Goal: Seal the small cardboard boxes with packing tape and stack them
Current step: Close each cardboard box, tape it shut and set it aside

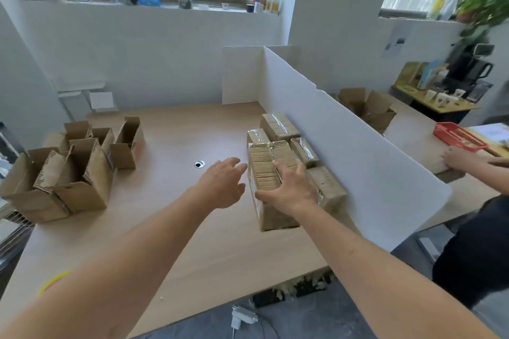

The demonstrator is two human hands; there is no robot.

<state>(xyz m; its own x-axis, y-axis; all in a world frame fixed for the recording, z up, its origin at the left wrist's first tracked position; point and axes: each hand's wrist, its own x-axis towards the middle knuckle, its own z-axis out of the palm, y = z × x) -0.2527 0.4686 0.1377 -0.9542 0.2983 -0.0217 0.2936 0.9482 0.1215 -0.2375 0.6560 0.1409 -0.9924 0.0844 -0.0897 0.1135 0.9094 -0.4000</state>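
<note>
**While the right hand holds a sealed box, the left waits open beside it**

Seen from a head-worn camera looking down at a pale wooden table (pixel 170 228), both bare forearms reach forward. The right hand (pixel 292 190) lies on top of a sealed box (pixel 265 181), fingers spread over the lid and thumb hooked over the near left edge, so it grips the box from above. The box sits right of the table's middle, touching a group of other taped boxes (pixel 279 125) lined along a white divider board (pixel 344 151). It appears to stand higher than its neighbours, possibly on another box, though the base is hard to read.

The box's long axis runs away from the person, roughly in line with the right forearm. The left hand (pixel 223 181) hovers just beside the box's left face, fingers relaxed and straight, holding nothing. It is the nearer hand to that free side, so steadying or squaring the box would likely fall to it.

The box is brown cardboard, ribbed on top, glossy with clear tape. Unsealed open boxes (pixel 74 173) cluster well apart at the table's left edge. No tape roll can be seen.
</note>
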